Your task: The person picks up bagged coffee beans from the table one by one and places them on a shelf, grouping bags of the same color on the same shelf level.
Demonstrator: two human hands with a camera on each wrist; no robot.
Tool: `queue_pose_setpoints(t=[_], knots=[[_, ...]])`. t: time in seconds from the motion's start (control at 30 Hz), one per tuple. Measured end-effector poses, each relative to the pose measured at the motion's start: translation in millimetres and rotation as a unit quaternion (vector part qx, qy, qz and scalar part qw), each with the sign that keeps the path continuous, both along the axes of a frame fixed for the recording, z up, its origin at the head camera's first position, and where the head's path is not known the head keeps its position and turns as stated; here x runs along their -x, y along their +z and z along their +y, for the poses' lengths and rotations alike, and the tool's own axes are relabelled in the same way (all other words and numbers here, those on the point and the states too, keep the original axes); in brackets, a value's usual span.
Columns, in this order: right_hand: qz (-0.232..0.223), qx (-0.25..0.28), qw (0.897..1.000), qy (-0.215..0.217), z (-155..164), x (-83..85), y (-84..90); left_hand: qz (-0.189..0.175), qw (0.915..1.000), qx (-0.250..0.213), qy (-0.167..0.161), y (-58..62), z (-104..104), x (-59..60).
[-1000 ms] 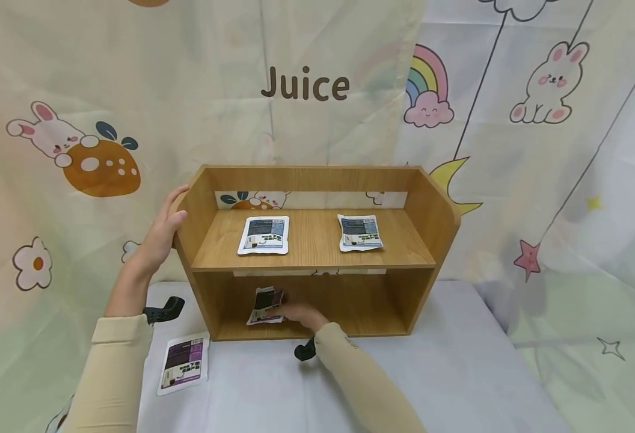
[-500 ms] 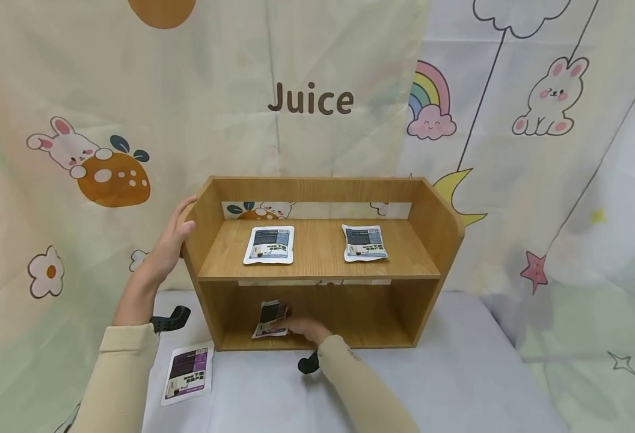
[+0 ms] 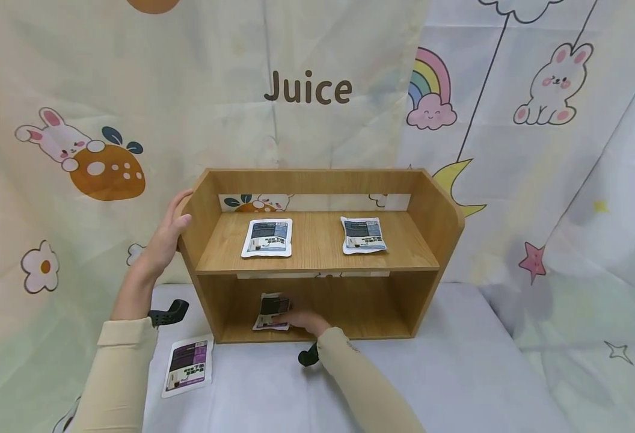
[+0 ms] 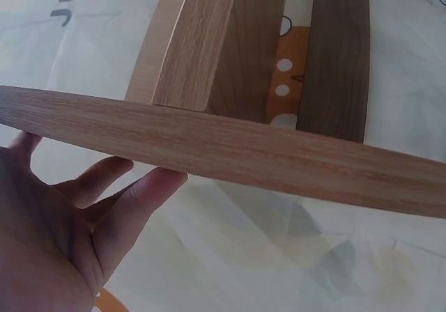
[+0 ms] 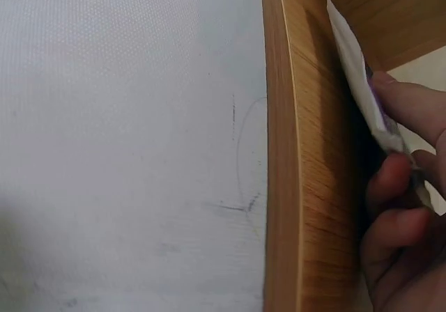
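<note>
My right hand (image 3: 302,314) is inside the lower compartment of a wooden shelf (image 3: 317,269), pinching a flat pouch (image 3: 270,313) with a dark and purple label. In the right wrist view the thumb is on one face of the pouch (image 5: 355,75) and curled fingers are on the other. The pouch is tilted, one edge raised off the shelf floor. My left hand (image 3: 165,240) rests against the outside of the left side panel. From the left wrist, its fingertips (image 4: 167,177) touch that panel (image 4: 230,148) without curling round it.
Two white pouches with blue labels, one left (image 3: 267,238) and one right (image 3: 363,235), lie on the upper board. Another purple-labelled pouch (image 3: 189,365) lies on the white tabletop (image 3: 458,385), left of the shelf. A printed curtain (image 3: 306,138) hangs behind.
The pouch in my right hand has turned slightly and shifted a little right within the lower compartment. My left hand stays against the side panel. The head view has shifted slightly.
</note>
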State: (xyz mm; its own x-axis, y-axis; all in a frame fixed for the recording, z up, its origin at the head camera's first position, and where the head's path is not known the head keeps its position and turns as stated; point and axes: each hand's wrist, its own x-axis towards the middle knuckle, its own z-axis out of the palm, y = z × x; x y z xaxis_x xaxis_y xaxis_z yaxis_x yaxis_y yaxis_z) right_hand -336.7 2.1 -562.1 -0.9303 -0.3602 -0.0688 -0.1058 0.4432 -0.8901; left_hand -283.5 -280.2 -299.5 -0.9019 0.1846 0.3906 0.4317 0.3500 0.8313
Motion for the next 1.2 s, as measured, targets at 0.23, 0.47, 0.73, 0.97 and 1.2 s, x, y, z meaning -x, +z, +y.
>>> queue_pose_setpoints(t=[0.23,0.47,0.73,0.97,1.2], knots=[[0.021,-0.039,0.999,-0.003,-3,-8.5,22.4,0.002,1.0,-0.004,-0.002,0.6,-1,2.7],[0.026,-0.06,0.998,-0.011,-6,-18.8,35.3,0.006,1.0,-0.007,0.0,-1.6,-5,0.1],[0.042,-0.093,0.995,-0.017,-7,-8.5,24.8,0.002,0.9999,-0.011,-0.007,1.5,-2,5.4],[0.035,-0.074,0.996,-0.023,-2,-4.8,28.4,0.002,0.9998,-0.017,-0.012,5.3,2,13.8],[0.036,-0.095,0.994,-0.026,-6,-4.4,22.8,-0.006,0.9999,-0.01,-0.002,4.9,-1,8.2]])
